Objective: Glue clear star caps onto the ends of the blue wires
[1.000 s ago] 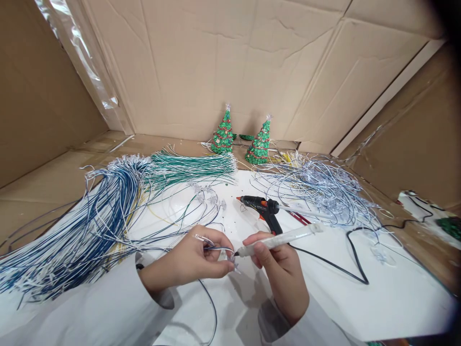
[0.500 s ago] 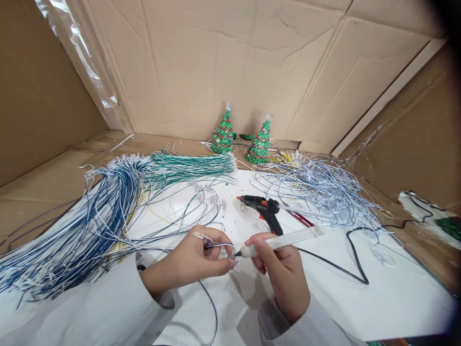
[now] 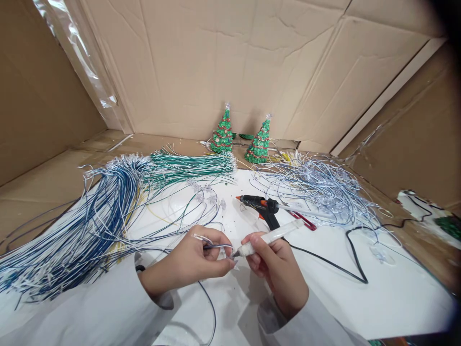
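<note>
**Hands meet over one wire end, with many wires waiting**

Left hand [image 3: 194, 257] is closed in a pinch on the end of a thin wire [image 3: 212, 246], which is held just above the white table [image 3: 360, 307] near the front edge. A small clear piece, possibly a star, seems to sit at the fingertips, but it is too small to be told for certain. Right hand [image 3: 277, 259] is wrapped around a clear tube [image 3: 268, 238], and its pointed tip is brought right up to the pinched wire end, touching it or very nearly so.

Some work can be judged as finished: two small green trees [image 3: 240, 136] are stood upright at the back by the cardboard wall [image 3: 230, 62], and a loose heap of pale wires [image 3: 317, 190] is spread at the right, well apart from the hands. Far more appears to be left. A thick sheaf of blue and white wires [image 3: 82, 230] is laid out at the left, with a bundle of green wires [image 3: 190, 166] behind it. A black glue gun [image 3: 261, 207] is lying unused between the hands and the trees, its cord trailing to the right.
</note>
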`<state>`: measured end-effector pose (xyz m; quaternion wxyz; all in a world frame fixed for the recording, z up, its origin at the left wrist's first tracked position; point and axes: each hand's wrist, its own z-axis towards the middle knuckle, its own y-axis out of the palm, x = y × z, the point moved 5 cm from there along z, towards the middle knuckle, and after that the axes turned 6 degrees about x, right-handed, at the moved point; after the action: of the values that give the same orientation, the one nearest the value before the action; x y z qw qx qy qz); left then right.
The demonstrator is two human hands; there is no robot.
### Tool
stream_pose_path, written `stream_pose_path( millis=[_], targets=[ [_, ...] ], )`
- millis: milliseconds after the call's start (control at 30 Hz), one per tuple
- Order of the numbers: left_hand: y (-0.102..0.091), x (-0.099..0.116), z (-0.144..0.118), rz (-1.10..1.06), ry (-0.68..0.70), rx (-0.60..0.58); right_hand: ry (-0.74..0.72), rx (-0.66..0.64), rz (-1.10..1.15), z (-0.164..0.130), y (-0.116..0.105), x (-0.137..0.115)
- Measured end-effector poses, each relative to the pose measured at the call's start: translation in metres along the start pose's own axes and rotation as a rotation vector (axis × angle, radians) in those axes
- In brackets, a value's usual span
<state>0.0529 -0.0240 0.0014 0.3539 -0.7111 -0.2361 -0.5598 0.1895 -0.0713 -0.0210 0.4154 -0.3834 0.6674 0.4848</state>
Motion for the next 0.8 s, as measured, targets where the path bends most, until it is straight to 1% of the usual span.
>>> stream_pose_path(
  millis=[100, 167, 233, 333, 433, 533, 667, 733, 800],
  targets=[
    [0.001, 0.001, -0.001, -0.009, -0.002, -0.013, 0.092, -0.009, 0.085, -0.001, 0.004, -0.001],
    [-0.001, 0.001, 0.001, -0.008, 0.004, -0.001, 0.158, -0.029, 0.135, -0.003, 0.007, -0.001],
    [-0.005, 0.002, 0.003, -0.007, 0.012, 0.02, 0.194, -0.044, 0.175, -0.004, 0.007, -0.002],
    [-0.009, 0.002, 0.006, -0.042, 0.023, 0.009, 0.161, -0.035, 0.244, -0.005, 0.005, -0.008],
    [-0.01, 0.0, 0.008, -0.119, -0.003, -0.027, 0.062, -0.007, 0.276, -0.006, -0.001, -0.016],
    [-0.009, -0.004, 0.009, -0.204, -0.045, -0.049, -0.039, 0.063, 0.211, -0.008, -0.011, -0.022],
    [-0.008, -0.006, 0.011, -0.314, -0.083, -0.051, -0.1, 0.14, 0.064, -0.014, -0.029, -0.024],
    [-0.009, -0.007, 0.011, -0.337, -0.097, -0.036, -0.136, 0.153, -0.08, -0.019, -0.037, -0.024],
    [-0.01, -0.008, 0.012, -0.337, -0.108, -0.03, -0.214, 0.186, -0.304, -0.024, -0.045, -0.026]
  ],
)
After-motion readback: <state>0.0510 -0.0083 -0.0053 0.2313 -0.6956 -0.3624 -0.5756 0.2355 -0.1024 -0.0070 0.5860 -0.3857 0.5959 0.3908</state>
